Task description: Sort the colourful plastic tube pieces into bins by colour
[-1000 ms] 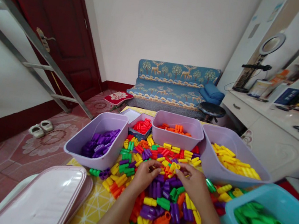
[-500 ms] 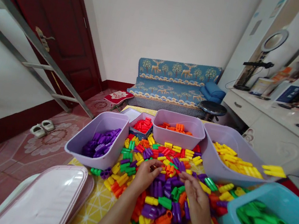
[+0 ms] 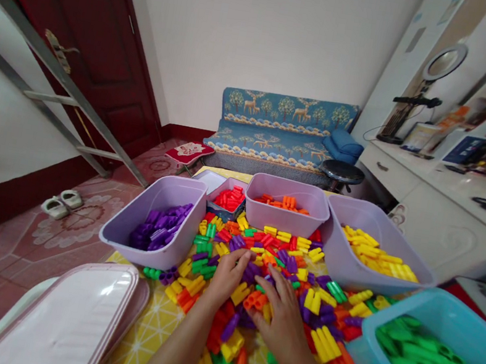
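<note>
Loose plastic toy pieces, like short joined tubes in purple, orange, yellow, green and red, lie in a heap over the table. My left hand (image 3: pixel 227 276) is low over the middle of the heap, thumb and fingers curled together beside purple pieces (image 3: pixel 251 273); whatever they pinch is hidden. Close by on the right, my right hand (image 3: pixel 283 314) reaches in with its fingers spread over the heap. An orange piece (image 3: pixel 255 300) lies between the two hands, with a yellow piece (image 3: pixel 239 293) just left of it.
Around the heap stand a lilac bin (image 3: pixel 190 226) of purple pieces, a small box (image 3: pixel 214 207) of red, a lilac bin (image 3: pixel 284 217) of orange, another lilac bin (image 3: pixel 330 247) of yellow and a turquoise bin (image 3: pixel 376 350) of green. Pale lids (image 3: pixel 64 313) lie at left.
My right hand has moved left and closer to my left hand. Purple and green pieces between the hands have shifted, and yellow pieces now show right of my right hand. The view has shifted slightly.
</note>
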Demonstrator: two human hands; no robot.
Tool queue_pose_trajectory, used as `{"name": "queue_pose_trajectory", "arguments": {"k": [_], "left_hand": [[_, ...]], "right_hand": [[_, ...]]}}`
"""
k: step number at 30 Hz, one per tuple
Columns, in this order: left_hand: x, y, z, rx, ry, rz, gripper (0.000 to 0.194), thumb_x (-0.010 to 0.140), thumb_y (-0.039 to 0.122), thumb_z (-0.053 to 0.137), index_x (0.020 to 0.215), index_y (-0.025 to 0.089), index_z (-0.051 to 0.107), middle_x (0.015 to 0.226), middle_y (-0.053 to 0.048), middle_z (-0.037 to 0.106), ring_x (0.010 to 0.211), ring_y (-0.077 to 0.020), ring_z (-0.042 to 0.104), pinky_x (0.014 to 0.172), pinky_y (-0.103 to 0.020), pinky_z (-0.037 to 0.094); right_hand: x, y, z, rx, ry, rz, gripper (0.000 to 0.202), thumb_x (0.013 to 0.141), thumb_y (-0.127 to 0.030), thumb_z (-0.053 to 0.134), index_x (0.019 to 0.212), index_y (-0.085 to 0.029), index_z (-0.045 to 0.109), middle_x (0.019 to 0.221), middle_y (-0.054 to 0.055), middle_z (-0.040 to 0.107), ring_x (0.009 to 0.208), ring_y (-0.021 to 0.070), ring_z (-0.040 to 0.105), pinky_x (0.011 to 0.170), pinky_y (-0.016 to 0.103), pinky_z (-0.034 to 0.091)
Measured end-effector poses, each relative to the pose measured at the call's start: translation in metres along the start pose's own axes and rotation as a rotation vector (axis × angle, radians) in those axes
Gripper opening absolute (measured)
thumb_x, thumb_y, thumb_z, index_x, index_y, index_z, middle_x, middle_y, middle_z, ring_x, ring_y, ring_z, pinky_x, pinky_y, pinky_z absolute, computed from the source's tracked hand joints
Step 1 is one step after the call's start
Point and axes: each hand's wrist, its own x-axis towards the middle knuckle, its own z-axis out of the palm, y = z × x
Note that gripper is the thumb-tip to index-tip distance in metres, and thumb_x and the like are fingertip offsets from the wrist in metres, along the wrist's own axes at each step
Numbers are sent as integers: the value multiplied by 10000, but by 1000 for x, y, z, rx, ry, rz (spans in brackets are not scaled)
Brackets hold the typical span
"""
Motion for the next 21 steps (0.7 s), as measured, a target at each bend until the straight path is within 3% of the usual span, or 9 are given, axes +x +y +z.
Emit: {"name": "queue_pose_trajectory", "arguments": {"k": [5, 9, 12, 15, 18, 21], "left_hand": [[-10, 18, -27, 307, -21, 62, 322, 842, 335, 533, 1098, 183, 653, 1100, -90, 669, 1051, -233, 596, 934, -342, 439], [-21, 17, -37, 506, -143, 5, 614, 679, 346, 723, 1260, 248, 549, 1206, -103, 594, 1097, -283, 560, 940, -390, 438], [-20, 11, -26, 464, -186, 24, 710, 632, 305, 758, 1297, 253, 513, 1262, -105, 539, 1154, -285, 518, 980, -391, 415], [-11, 8, -5, 358, -174, 111, 726, 642, 164, 699, 1329, 226, 474, 1303, -106, 498, 1191, -261, 488, 1014, -364, 394], [-2, 6, 10, 275, -122, 198, 671, 644, 63, 615, 1289, 212, 507, 1260, -88, 537, 1170, -229, 503, 1020, -338, 386], [1, 2, 15, 176, -65, 231, 555, 676, 101, 625, 1219, 191, 550, 1198, -77, 591, 1124, -219, 535, 997, -333, 402]], "right_hand": [[37, 14, 12, -11, 209, 162, 445, 810, -366, 560, 1220, -193, 564, 1255, 133, 566, 1161, 295, 520, 972, 484, 427], [41, 21, 8, -17, 222, 265, 430, 812, -299, 525, 1222, -173, 555, 1186, 123, 620, 1096, 284, 568, 938, 466, 446], [44, 19, 6, -7, 176, 291, 471, 749, -213, 537, 1219, -213, 562, 1192, 89, 632, 1085, 285, 581, 934, 467, 443], [48, 14, 7, 91, 119, 235, 543, 706, -172, 542, 1246, -229, 543, 1219, 77, 621, 1106, 271, 577, 961, 449, 430], [48, 13, 10, 241, 127, 201, 555, 731, -184, 540, 1284, -224, 507, 1243, 80, 605, 1138, 248, 561, 981, 420, 427], [45, 15, 12, 386, 194, 208, 483, 792, -272, 554, 1271, -221, 511, 1268, 78, 585, 1181, 238, 528, 1015, 422, 405]]}}
